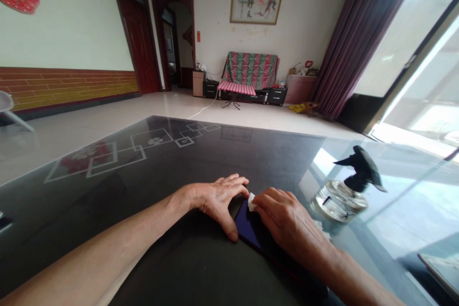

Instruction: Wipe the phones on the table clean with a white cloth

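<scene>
A dark smartphone lies flat on the glossy black table, its screen showing a bluish sheen. My left hand steadies its far left end, the thumb at one edge and the fingers curving round the other side. Bunched in the fingers of my right hand is a small white tissue, pressed on the screen near the far end. My right hand and forearm hide much of the phone's nearer part. To the right stands a clear spray bottle with a black trigger head.
Pale square patterns decorate the black tabletop. Some crumpled white tissue lies behind my right wrist, close to the bottle. A flat, light-topped object is at the right edge. Across the floor is a small table with a striped cloth.
</scene>
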The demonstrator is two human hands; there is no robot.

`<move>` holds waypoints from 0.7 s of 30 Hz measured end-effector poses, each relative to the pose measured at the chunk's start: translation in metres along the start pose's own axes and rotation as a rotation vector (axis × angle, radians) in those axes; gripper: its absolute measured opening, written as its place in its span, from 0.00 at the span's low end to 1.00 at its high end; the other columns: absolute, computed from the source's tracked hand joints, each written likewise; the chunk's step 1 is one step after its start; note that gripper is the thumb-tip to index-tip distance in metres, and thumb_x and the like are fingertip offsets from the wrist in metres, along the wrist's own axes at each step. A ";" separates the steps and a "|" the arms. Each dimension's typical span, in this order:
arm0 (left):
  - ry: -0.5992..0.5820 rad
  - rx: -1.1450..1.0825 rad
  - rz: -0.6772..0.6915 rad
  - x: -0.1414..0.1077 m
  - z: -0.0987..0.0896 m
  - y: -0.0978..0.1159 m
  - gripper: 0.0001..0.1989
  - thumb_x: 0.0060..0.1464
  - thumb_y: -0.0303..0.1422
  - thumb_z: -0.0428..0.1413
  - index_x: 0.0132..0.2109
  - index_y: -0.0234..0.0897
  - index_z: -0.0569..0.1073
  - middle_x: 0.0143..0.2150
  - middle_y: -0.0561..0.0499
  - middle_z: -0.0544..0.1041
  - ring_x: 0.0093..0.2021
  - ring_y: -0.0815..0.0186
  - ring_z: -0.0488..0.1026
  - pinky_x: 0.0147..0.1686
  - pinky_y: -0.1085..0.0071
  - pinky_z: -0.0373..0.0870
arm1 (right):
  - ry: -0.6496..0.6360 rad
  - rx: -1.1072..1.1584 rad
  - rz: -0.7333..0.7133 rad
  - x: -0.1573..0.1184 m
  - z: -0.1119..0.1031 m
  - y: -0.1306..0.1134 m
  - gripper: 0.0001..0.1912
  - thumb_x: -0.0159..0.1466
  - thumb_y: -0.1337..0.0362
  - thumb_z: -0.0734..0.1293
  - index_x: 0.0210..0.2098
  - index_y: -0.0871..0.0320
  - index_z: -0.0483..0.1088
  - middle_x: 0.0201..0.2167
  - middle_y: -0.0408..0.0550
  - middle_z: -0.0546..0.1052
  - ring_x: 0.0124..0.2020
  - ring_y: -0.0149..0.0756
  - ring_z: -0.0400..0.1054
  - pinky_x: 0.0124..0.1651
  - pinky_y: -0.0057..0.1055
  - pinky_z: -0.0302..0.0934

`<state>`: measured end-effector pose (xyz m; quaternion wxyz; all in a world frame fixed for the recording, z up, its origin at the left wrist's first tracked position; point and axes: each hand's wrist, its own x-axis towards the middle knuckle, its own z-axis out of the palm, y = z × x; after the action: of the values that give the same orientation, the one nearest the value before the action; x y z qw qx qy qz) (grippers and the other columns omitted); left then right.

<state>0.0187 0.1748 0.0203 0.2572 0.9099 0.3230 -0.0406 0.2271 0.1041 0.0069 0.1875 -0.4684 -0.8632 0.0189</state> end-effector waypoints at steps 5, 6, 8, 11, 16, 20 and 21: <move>0.003 -0.009 -0.003 -0.001 -0.002 0.001 0.47 0.31 0.53 0.66 0.58 0.42 0.63 0.71 0.43 0.43 0.70 0.47 0.32 0.65 0.48 0.39 | -0.034 0.045 -0.001 0.007 0.003 0.003 0.10 0.67 0.68 0.59 0.41 0.54 0.72 0.37 0.46 0.72 0.39 0.36 0.67 0.44 0.33 0.59; 0.004 -0.010 0.000 -0.001 -0.002 0.001 0.47 0.31 0.53 0.66 0.58 0.42 0.63 0.71 0.43 0.43 0.70 0.47 0.32 0.65 0.49 0.38 | -0.048 0.051 0.004 0.009 0.004 0.003 0.11 0.67 0.68 0.59 0.41 0.54 0.73 0.36 0.47 0.72 0.39 0.36 0.67 0.44 0.32 0.59; 0.009 -0.009 0.009 -0.001 -0.001 0.000 0.47 0.32 0.54 0.65 0.58 0.41 0.63 0.71 0.42 0.43 0.70 0.47 0.33 0.65 0.50 0.38 | -0.075 0.043 0.016 0.014 0.004 0.001 0.12 0.67 0.67 0.59 0.44 0.55 0.73 0.36 0.47 0.72 0.39 0.36 0.67 0.43 0.32 0.60; 0.018 -0.013 0.022 0.001 0.000 -0.003 0.47 0.33 0.53 0.65 0.59 0.40 0.63 0.71 0.42 0.43 0.70 0.47 0.33 0.65 0.50 0.37 | -0.100 -0.001 0.037 0.020 0.003 -0.003 0.14 0.67 0.67 0.59 0.48 0.55 0.72 0.36 0.48 0.71 0.38 0.36 0.68 0.42 0.31 0.60; 0.031 -0.019 0.032 0.003 0.000 -0.005 0.46 0.31 0.54 0.65 0.57 0.41 0.65 0.70 0.42 0.45 0.70 0.46 0.35 0.65 0.49 0.39 | -0.132 -0.102 0.037 0.019 -0.001 -0.009 0.13 0.68 0.67 0.57 0.41 0.56 0.73 0.33 0.48 0.70 0.35 0.35 0.66 0.40 0.31 0.58; 0.034 -0.038 0.040 0.001 -0.002 -0.002 0.42 0.32 0.53 0.66 0.55 0.42 0.66 0.70 0.43 0.46 0.70 0.46 0.36 0.64 0.50 0.42 | -0.142 -0.145 0.062 0.006 -0.006 -0.009 0.15 0.68 0.67 0.56 0.32 0.57 0.72 0.32 0.48 0.69 0.33 0.34 0.65 0.38 0.30 0.57; 0.030 -0.045 0.039 0.000 -0.002 -0.002 0.42 0.32 0.53 0.66 0.55 0.42 0.66 0.70 0.43 0.46 0.70 0.46 0.35 0.64 0.50 0.42 | -0.140 -0.140 0.072 0.001 -0.008 -0.007 0.15 0.68 0.67 0.55 0.32 0.56 0.72 0.31 0.48 0.69 0.33 0.34 0.65 0.38 0.30 0.57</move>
<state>0.0173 0.1768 0.0212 0.2733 0.9106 0.3097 -0.0145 0.2232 0.0998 0.0162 0.0927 -0.5087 -0.8559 -0.0022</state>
